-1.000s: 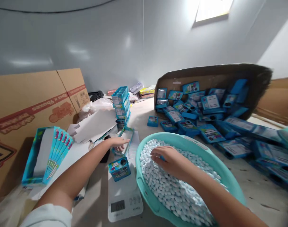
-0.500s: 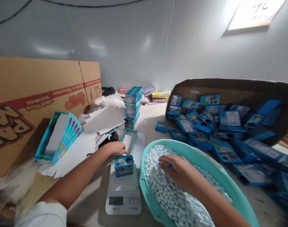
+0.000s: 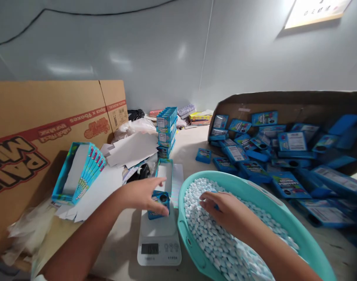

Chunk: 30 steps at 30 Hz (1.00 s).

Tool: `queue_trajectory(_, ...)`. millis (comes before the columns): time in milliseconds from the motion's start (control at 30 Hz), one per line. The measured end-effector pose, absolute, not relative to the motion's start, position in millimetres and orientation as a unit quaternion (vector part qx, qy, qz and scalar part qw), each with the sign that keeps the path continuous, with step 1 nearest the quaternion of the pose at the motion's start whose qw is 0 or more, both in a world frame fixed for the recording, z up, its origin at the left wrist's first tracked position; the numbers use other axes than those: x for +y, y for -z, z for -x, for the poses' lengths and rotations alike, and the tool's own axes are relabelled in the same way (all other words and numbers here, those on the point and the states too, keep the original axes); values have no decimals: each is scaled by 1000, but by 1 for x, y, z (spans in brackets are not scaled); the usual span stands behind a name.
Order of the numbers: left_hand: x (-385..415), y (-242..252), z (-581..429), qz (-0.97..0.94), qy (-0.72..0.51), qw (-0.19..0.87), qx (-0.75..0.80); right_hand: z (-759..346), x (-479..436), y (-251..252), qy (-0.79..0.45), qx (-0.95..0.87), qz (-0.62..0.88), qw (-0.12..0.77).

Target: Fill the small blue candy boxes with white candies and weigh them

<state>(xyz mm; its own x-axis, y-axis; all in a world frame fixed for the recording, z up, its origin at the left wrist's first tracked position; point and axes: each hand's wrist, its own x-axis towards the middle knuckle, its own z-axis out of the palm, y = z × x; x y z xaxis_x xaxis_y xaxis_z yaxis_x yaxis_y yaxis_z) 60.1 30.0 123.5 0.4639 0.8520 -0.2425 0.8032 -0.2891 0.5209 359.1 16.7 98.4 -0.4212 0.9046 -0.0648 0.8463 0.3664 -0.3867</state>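
On the white digital scale (image 3: 159, 242) stands a blue printed candy tin (image 3: 159, 214). My left hand (image 3: 140, 195) is at this tin with thumb and fingers spread, the thumb in front of it; I cannot tell whether it touches. My right hand (image 3: 221, 208) is curled over the pale blue-white candies (image 3: 202, 226) in a turquoise basin (image 3: 182, 228). Bits of a blue thing show at its fingers, mostly hidden by the hand. An open display box (image 3: 170, 168) lies just behind the scale.
A carton (image 3: 284, 102) of many blue tins lies tipped at the right, some spilling out. One tin (image 3: 203, 155) lies apart. Stacked filled boxes (image 3: 166, 132) stand at the back. Left are white card sheets (image 3: 134, 150), a box with fanned packs (image 3: 89, 169) and a big carton (image 3: 58, 113).
My left hand has moved from the display box to the tin on the scale, and its fingers have spread. My right hand stays in the candies. The view has shifted slightly.
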Motion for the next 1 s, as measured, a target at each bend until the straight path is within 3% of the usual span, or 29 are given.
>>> queue_trajectory(133,18,-118,-74,-823,30,212,526,-359,15,-98,-187,-816,543,72)
queue_trajectory(433,134,-135,-64,-838,-158,155,499,-357,15,-98,-174,-823,534,87)
queue_trajectory(700,232,-80,-87,-845,-147,149,493,-357,15,-106,-199,-811,547,60)
queue_trajectory(1000,275,-66,-79,-843,-143,189,483,-360,14,-103,-216,-802,555,51)
